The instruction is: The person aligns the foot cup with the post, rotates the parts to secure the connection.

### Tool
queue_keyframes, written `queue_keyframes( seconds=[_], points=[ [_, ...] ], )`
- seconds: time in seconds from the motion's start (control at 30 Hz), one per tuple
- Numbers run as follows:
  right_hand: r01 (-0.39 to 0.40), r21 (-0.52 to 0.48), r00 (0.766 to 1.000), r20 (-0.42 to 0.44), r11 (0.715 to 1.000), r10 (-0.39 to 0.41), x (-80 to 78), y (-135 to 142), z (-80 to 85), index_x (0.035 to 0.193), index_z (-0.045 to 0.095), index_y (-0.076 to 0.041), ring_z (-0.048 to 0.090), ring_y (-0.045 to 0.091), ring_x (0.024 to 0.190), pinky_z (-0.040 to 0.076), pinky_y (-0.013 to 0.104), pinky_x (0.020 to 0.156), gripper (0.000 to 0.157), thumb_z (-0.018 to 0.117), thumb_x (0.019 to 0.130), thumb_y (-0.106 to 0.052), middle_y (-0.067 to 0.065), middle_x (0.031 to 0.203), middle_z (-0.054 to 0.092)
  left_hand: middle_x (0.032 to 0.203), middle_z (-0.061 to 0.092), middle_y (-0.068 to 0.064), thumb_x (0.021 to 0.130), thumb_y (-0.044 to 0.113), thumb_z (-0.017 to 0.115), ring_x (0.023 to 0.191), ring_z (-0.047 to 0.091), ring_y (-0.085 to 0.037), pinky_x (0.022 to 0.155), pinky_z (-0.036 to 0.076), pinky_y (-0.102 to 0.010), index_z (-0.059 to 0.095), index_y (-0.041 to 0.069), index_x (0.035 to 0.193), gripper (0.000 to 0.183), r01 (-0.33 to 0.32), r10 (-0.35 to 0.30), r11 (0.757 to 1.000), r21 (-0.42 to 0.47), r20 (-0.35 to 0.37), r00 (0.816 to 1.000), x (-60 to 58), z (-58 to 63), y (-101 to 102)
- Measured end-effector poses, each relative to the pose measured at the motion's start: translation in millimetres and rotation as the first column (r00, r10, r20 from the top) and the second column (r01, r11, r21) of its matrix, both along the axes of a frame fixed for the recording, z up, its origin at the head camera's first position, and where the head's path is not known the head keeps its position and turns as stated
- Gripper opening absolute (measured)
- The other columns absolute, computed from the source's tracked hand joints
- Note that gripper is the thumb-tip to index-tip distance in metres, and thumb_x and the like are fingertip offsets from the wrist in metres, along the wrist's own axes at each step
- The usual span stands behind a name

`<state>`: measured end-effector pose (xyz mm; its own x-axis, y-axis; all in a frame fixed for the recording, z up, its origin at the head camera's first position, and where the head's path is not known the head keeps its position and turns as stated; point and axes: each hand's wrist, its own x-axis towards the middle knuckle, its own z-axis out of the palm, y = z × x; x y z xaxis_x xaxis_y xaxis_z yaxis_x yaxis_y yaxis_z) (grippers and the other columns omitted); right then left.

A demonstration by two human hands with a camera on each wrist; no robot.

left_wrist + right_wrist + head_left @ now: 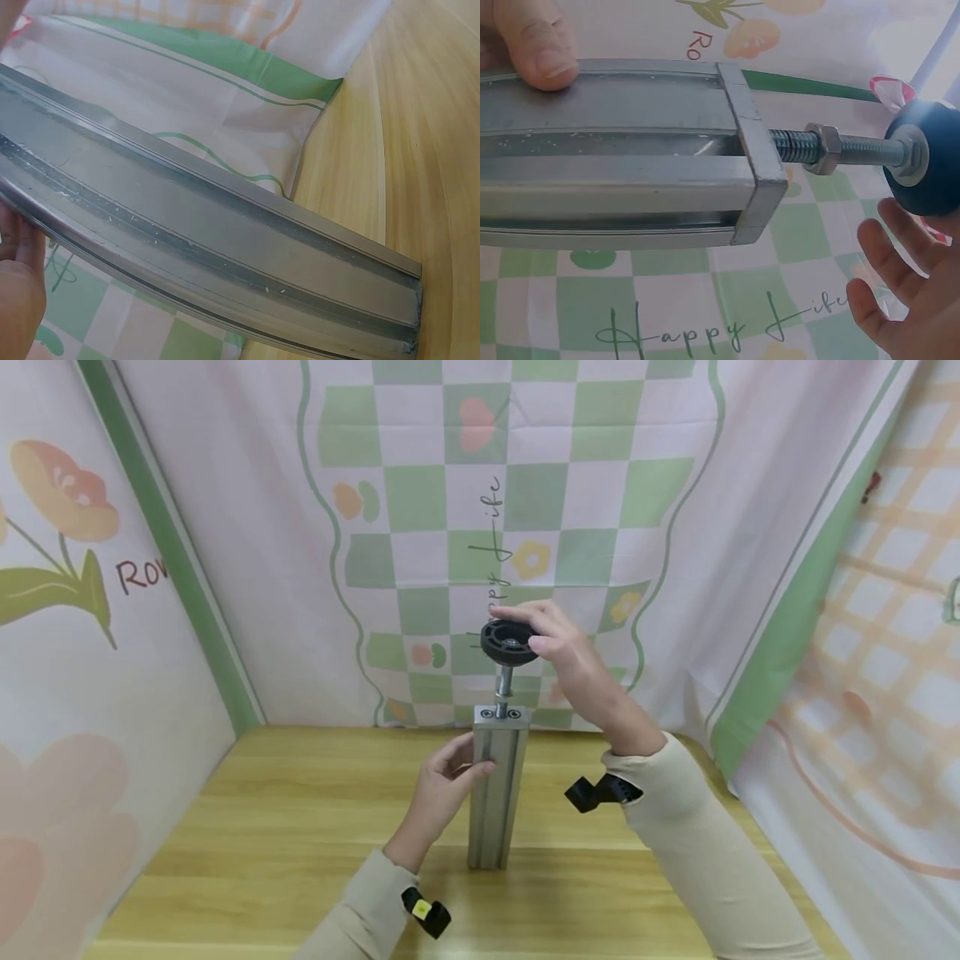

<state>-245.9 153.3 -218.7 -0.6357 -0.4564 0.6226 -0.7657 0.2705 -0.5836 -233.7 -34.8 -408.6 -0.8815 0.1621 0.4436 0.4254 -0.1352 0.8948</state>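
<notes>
A grey aluminium profile point(491, 810) stands upright on the wooden table, slots running along its sides. My left hand point(438, 789) grips it below its top, thumb on the near face; in the right wrist view that thumb point(547, 56) presses the metal. From the end plate point(759, 154) a threaded rod point(866, 149) sticks out, carrying a hex nut point(827, 149) partway along. Topping the rod is a round black levelling foot point(501, 653). My right hand point(573, 664) holds the foot's rim between thumb and forefinger, the other fingers point(896, 266) spread beside it.
The wooden table point(300, 810) surrounds the profile's base. Behind it hangs a cloth point(420, 497) with green and white checks; printed cloths also line the left and right sides. Each wrist carries a small black camera mount point(603, 792).
</notes>
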Motion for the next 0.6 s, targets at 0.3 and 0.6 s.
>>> queue_keyframes(
  seconds=[0.3, 0.6],
  points=[
    [-0.125, 0.000, 0.988, 0.094, 0.992, 0.124, -0.2, 6.5, 2.2, 0.147, 0.048, -0.005, 0.055, 0.026, 0.120, 0.043, 0.038, 0.101, 0.052, 0.039, 0.098, -0.023, 0.012, 0.143, 0.050, 0.110, 0.068, -0.012, 0.092, 0.008, 0.074, 0.101, 0.064, -0.019, 0.091, 0.054, -0.031, 0.062, 0.003, 0.132, 0.042, -0.007, 0.007, 1.000, 0.006, -0.007, 1.000, -0.1, -0.4, 0.4],
    [-0.004, 0.016, 0.986, 0.166, 1.000, 0.001, -0.1, 6.1, -1.3, 0.141, 0.048, -0.010, 0.055, 0.028, 0.105, 0.048, 0.044, 0.087, 0.052, 0.055, 0.097, -0.037, 0.006, 0.131, 0.059, 0.110, 0.068, -0.008, 0.093, 0.014, 0.074, 0.101, 0.064, -0.021, 0.088, 0.055, -0.032, 0.064, 0.008, 0.132, 0.041, 0.001, -0.001, 1.000, -0.004, -0.018, 1.000, -1.4, -2.7, -0.2]
  ],
)
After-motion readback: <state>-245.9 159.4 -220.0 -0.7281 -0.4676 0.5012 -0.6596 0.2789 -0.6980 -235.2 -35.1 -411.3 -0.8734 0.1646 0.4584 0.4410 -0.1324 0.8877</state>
